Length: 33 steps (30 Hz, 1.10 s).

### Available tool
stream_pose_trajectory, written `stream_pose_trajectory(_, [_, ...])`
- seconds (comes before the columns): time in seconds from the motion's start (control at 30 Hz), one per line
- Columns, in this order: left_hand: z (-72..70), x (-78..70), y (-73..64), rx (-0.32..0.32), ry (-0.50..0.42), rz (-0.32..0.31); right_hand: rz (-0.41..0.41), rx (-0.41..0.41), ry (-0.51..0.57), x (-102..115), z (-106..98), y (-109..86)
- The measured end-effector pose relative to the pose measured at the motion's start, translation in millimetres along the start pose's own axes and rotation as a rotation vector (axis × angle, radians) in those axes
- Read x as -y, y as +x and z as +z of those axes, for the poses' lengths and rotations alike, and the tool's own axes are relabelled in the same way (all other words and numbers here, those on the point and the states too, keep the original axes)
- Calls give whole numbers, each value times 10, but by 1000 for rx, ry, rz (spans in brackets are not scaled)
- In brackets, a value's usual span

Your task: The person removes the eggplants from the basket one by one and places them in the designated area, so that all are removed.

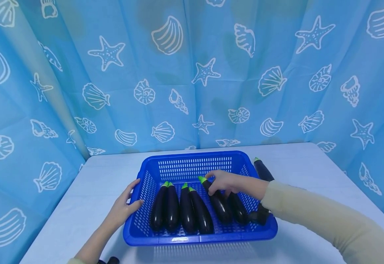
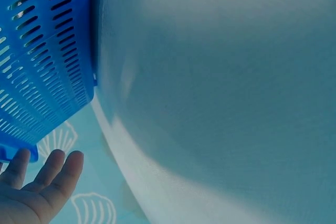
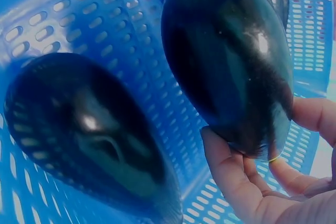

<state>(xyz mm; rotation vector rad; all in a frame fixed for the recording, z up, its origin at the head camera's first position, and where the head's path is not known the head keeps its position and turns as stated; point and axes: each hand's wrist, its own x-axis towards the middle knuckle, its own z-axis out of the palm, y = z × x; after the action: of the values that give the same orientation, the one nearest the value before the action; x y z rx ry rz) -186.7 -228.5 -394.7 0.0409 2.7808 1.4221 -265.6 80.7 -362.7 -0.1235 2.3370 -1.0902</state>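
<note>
My right hand [image 1: 224, 182] grips a dark purple eggplant [image 1: 220, 207] near its green stem end, inside the blue plastic basket [image 1: 165, 240]. In the right wrist view, thumb and fingers wrap the narrow end of that eggplant [image 3: 226, 61]. Beside it lies another eggplant [image 1: 238, 209], partly hidden by the hand. Several more eggplants [image 1: 187, 212] lie side by side to the left, stems toward the back. My left hand [image 1: 125, 205] rests at the basket's left rim, its fingers [image 2: 65, 177] extended along the outside in the left wrist view.
Outside the basket on the right, an eggplant [image 1: 262, 170] lies on the white-covered table [image 1: 297, 161], partly behind the right forearm. A blue curtain [image 1: 192, 91] with white shell prints hangs behind and at both sides.
</note>
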Motion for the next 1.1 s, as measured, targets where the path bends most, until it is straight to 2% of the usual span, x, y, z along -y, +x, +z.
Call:
stream_pose_trajectory(0.5, [-14, -21, 9, 5, 2, -2, -55, -26, 27, 132, -358, -129])
stream_pose_trajectory(0.7, [-9, -11, 9, 3, 5, -2, -80, -13, 52, 201, -585, -207])
stream_pose_trajectory(1.1, [-2, 7, 0, 4, 10, -10, -135, -31, 26, 252, -1058, -390])
